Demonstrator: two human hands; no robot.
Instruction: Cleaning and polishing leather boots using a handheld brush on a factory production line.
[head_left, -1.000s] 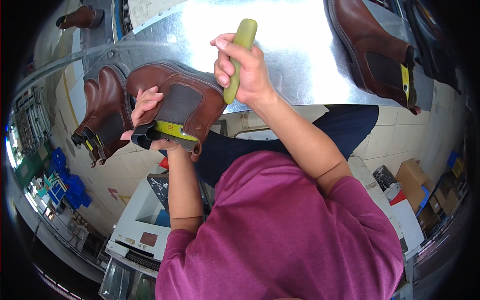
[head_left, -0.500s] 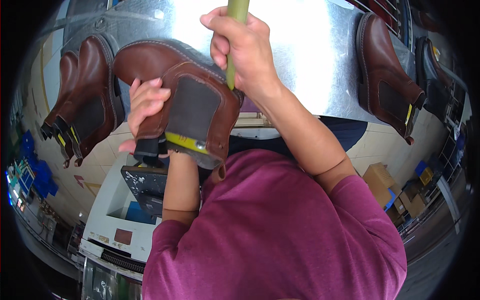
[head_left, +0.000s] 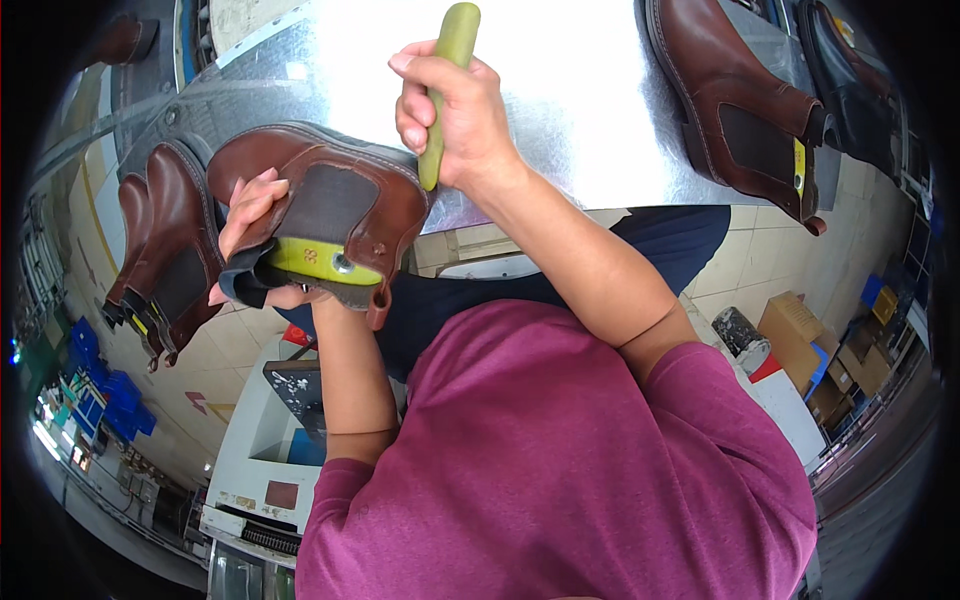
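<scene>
Here, brown boot [head_left: 330, 200] gripped in left hand [head_left: 254, 210]; right hand [head_left: 464, 108] clasps green stick [head_left: 434, 142] by boot's back.

Footwear workshop: metal bench [head_left: 580, 110], brown boots [head_left: 330, 205], cardboard boxes [head_left: 787, 335].

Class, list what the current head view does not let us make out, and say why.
Head view throughout:
Held brown boot: its far side is turned from the camera.
Left hand: its palm is hidden behind that boot.
Green tool: part is covered by the right hand.
Brown boot on the right: its toe is cut off by the upper edge.
Brown boot at upper left: one end fades into the dark rim.
</scene>
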